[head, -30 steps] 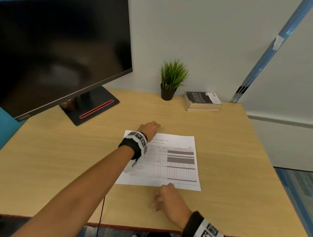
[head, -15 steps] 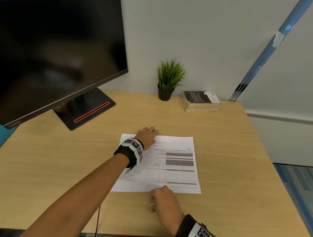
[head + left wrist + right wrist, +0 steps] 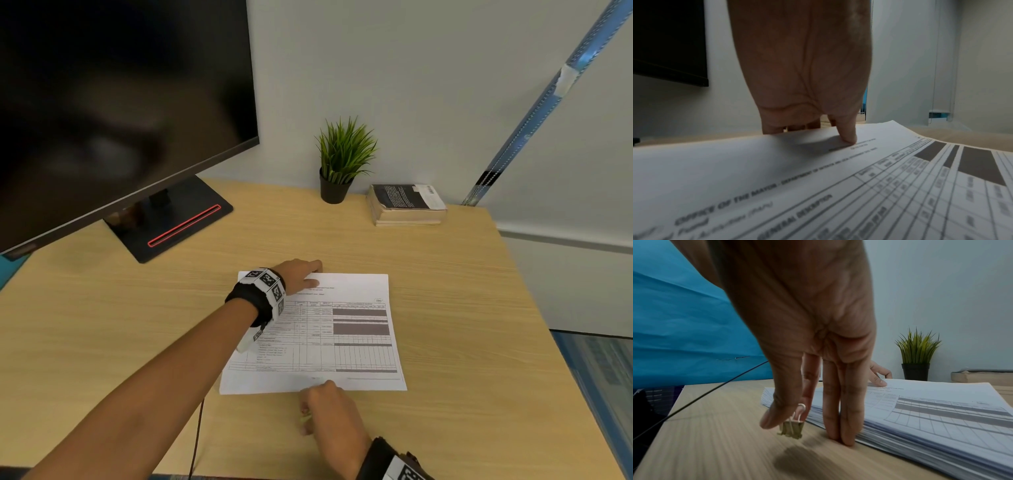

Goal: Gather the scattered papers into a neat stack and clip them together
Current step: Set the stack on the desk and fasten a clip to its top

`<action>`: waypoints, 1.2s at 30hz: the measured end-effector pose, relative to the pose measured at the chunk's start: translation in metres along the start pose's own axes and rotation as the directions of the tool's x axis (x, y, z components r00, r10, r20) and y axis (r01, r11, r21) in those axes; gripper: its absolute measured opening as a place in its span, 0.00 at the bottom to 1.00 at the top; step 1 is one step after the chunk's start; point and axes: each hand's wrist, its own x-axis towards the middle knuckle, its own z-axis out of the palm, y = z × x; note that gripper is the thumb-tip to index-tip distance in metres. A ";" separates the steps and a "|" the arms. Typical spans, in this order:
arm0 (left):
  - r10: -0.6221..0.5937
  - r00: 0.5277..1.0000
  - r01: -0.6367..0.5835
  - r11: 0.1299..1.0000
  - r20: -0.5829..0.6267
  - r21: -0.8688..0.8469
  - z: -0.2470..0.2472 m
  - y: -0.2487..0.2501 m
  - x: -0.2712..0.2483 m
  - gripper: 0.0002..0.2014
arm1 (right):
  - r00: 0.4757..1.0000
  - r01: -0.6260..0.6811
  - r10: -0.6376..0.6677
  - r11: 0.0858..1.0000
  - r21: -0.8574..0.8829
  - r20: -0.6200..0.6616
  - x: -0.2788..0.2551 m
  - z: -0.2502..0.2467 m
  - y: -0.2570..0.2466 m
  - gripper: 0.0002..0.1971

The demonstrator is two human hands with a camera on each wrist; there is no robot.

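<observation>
A stack of printed papers (image 3: 359, 356) lies flat on the wooden desk (image 3: 479, 308), with a form and its table on top. My left hand (image 3: 305, 274) is at the stack's far left corner. In the left wrist view its thumb (image 3: 846, 138) presses on the top sheet (image 3: 777, 178) and its fingers stand behind the far edge. My right hand (image 3: 329, 411) is at the near edge. It pinches a small gold binder clip (image 3: 792, 429) between thumb and forefinger, just above the desk. Two straight fingers (image 3: 844, 426) push against the stack's near side (image 3: 941, 426).
A black monitor (image 3: 120, 102) on its stand (image 3: 171, 222) fills the back left. A small potted plant (image 3: 342, 161) and a worn book (image 3: 406, 205) sit at the back by the wall. A thin black cable (image 3: 197, 435) hangs over the desk's front edge.
My right hand has closed in on the stack's near edge with the clip. My left hand has drawn back from beyond the far edge onto the corner.
</observation>
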 end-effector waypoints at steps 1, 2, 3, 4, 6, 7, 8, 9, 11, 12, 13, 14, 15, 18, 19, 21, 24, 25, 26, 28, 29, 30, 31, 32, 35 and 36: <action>0.001 1.000 -0.001 1.000 0.007 -0.006 -0.002 0.000 -0.001 0.14 | 1.000 0.002 -0.002 1.000 0.004 0.003 0.000 -0.001 0.000 0.16; -0.002 1.000 0.003 1.000 0.006 -0.013 -0.003 0.001 -0.002 0.13 | 1.000 0.000 0.000 1.000 0.012 0.008 0.000 -0.002 0.000 0.16; -0.002 1.000 0.002 0.999 -0.009 -0.033 -0.003 0.002 -0.003 0.13 | 1.000 -0.002 0.001 1.000 0.016 0.014 0.000 -0.002 -0.001 0.16; 0.004 0.999 -0.007 0.998 -0.043 -0.069 -0.002 0.002 -0.004 0.13 | 1.000 -0.001 0.000 1.000 0.021 0.020 0.001 -0.003 -0.001 0.17; 0.021 0.990 -0.041 0.989 -0.141 -0.142 0.004 -0.001 -0.004 0.15 | 1.000 0.009 -0.010 0.999 0.040 0.024 0.002 -0.002 0.000 0.17; 0.023 0.984 -0.051 0.987 -0.175 -0.153 0.007 -0.003 -0.004 0.16 | 1.000 0.014 -0.016 0.998 0.053 0.020 0.003 -0.002 0.000 0.17; 0.023 0.981 -0.052 0.988 -0.193 -0.145 0.010 -0.006 -0.005 0.17 | 1.000 0.020 -0.021 0.998 0.066 0.014 0.003 -0.001 0.001 0.16; 0.020 0.979 -0.047 0.991 -0.201 -0.128 0.013 -0.008 -0.005 0.17 | 1.000 0.026 -0.027 0.997 0.078 0.006 0.003 0.001 0.001 0.15; 0.015 0.979 -0.035 0.995 -0.202 -0.098 0.015 -0.009 -0.008 0.19 | 0.999 0.032 -0.032 0.994 0.106 -0.003 0.004 0.001 0.001 0.14; 0.012 0.980 -0.028 0.997 -0.197 -0.078 0.014 -0.008 -0.009 0.19 | 0.999 0.038 -0.037 0.992 0.120 -0.011 0.003 0.001 0.000 0.14; 0.002 0.982 -0.011 0.999 -0.190 -0.046 0.013 -0.008 -0.009 0.20 | 0.999 0.048 -0.046 0.990 0.133 -0.016 0.003 -0.001 -0.001 0.14; -0.011 0.982 0.009 1.000 -0.189 -0.015 0.012 -0.008 -0.010 0.20 | 0.998 0.059 -0.058 0.987 0.151 -0.013 0.001 -0.003 -0.002 0.15; -0.023 0.981 0.023 1.000 -0.192 -0.004 0.012 -0.009 -0.010 0.20 | 0.997 0.073 -0.073 0.981 0.181 -0.010 -0.001 -0.007 -0.002 0.15; -0.044 0.968 0.018 0.994 -0.245 -0.105 0.013 -0.015 -0.009 0.17 | 0.984 0.176 -0.171 0.896 0.408 -0.048 -0.008 -0.040 0.004 0.10; -0.062 0.960 0.015 0.985 -0.273 -0.171 0.014 -0.017 -0.008 0.15 | 0.974 0.225 -0.195 0.857 0.463 -0.112 -0.006 -0.058 0.008 0.07; -0.111 0.941 0.013 0.957 -0.321 -0.291 0.015 -0.020 -0.004 0.11 | 0.946 0.291 -0.171 0.827 0.481 -0.277 0.009 -0.097 0.019 0.06; -0.143 0.926 0.006 0.931 -0.350 -0.365 0.015 -0.021 -0.002 0.06 | 0.885 0.315 -0.110 0.857 0.407 -0.452 0.055 -0.144 0.036 0.07; -0.145 0.924 0.000 0.926 -0.355 -0.378 0.015 -0.021 -0.001 0.06 | 0.875 0.296 -0.085 0.872 0.390 -0.476 0.073 -0.153 0.042 0.07; -0.139 0.923 -0.010 0.923 -0.358 -0.384 0.016 -0.021 -0.001 0.06 | 0.869 0.271 -0.056 0.885 0.378 -0.491 0.089 -0.159 0.046 0.07; -0.127 0.920 -0.034 0.918 -0.372 -0.396 0.016 -0.020 -0.001 0.05 | 0.864 0.229 -0.032 0.914 0.335 -0.503 0.118 -0.161 0.053 0.06; -0.126 0.916 -0.046 0.911 -0.381 -0.410 0.017 -0.020 -0.001 0.04 | 0.865 0.215 -0.034 0.927 0.307 -0.500 0.129 -0.160 0.055 0.04; -0.123 0.912 -0.059 0.904 -0.390 -0.423 0.017 -0.019 -0.002 0.04 | 0.870 0.199 -0.036 0.938 0.284 -0.492 0.138 -0.159 0.056 0.03; -0.123 0.909 -0.069 0.898 -0.399 -0.434 0.017 -0.018 -0.003 0.05 | 0.876 0.186 -0.035 0.945 0.270 -0.480 0.145 -0.158 0.056 0.03; -0.124 0.904 -0.076 0.894 -0.408 -0.441 0.017 -0.017 -0.004 0.05 | 0.883 0.178 -0.036 0.948 0.263 -0.468 0.150 -0.158 0.055 0.04; -0.131 0.893 -0.089 0.887 -0.431 -0.454 0.016 -0.012 -0.005 0.06 | 0.901 0.165 -0.039 0.952 0.257 -0.432 0.159 -0.157 0.054 0.06; -0.131 0.891 -0.089 0.888 -0.435 -0.450 0.017 -0.012 -0.005 0.06 | 0.903 0.165 -0.045 0.954 0.249 -0.426 0.161 -0.158 0.054 0.06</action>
